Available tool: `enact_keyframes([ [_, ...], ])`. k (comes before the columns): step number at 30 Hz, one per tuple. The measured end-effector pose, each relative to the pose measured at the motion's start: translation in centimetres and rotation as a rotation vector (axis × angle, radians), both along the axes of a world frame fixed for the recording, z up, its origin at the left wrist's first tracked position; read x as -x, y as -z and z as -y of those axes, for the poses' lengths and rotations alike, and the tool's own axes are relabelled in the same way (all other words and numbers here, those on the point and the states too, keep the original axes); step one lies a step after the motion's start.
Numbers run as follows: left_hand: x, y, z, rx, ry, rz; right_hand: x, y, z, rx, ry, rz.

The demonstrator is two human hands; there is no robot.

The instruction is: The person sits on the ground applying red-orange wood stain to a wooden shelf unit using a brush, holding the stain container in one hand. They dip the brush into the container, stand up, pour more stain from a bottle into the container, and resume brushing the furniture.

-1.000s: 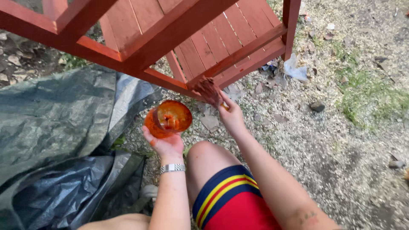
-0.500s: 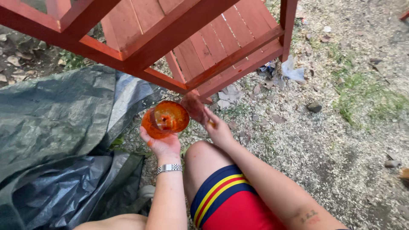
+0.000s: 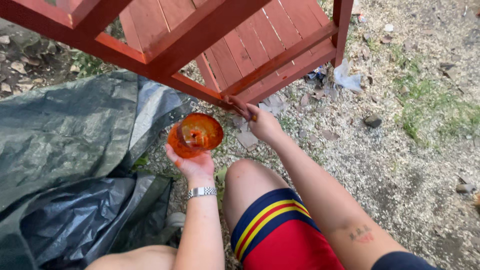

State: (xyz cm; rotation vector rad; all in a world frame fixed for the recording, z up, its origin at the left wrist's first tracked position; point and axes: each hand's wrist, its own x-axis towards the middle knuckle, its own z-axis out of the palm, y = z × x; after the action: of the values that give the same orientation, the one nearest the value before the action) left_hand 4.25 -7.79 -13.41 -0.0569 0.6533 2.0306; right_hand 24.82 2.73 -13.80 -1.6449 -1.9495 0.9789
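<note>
My left hand (image 3: 192, 164) cups a small round container (image 3: 195, 134) coated inside with orange-red stain, held just below the wooden frame. A metal watch sits on that wrist. My right hand (image 3: 263, 124) grips a paintbrush (image 3: 239, 105) whose stained bristles touch the lower rail of a red-brown wooden piece of furniture (image 3: 240, 55) with a slatted panel. The brush handle is mostly hidden in my fist. My knee in red, blue and yellow shorts sits between both arms.
A grey-green tarp (image 3: 65, 130) and black plastic sheet (image 3: 80, 220) lie on the ground at the left. Gravel, sawdust, dry leaves, a stone (image 3: 372, 120) and a crumpled plastic scrap (image 3: 346, 77) cover the ground at the right, with patches of grass.
My right hand dropped with the brush toward the container, then rose again to the lower rail. The left hand and container stayed nearly still.
</note>
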Motion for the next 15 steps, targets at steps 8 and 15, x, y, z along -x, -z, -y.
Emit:
enact_keyframes([
  [8,0.1,-0.2,0.6,0.067,-0.005,0.017,0.2,2.5,2.1,0.163,0.035,0.128],
  [15,0.4,-0.1,0.9,0.109,-0.017,0.03,4.6,0.8,1.3,0.014,0.183,0.065],
])
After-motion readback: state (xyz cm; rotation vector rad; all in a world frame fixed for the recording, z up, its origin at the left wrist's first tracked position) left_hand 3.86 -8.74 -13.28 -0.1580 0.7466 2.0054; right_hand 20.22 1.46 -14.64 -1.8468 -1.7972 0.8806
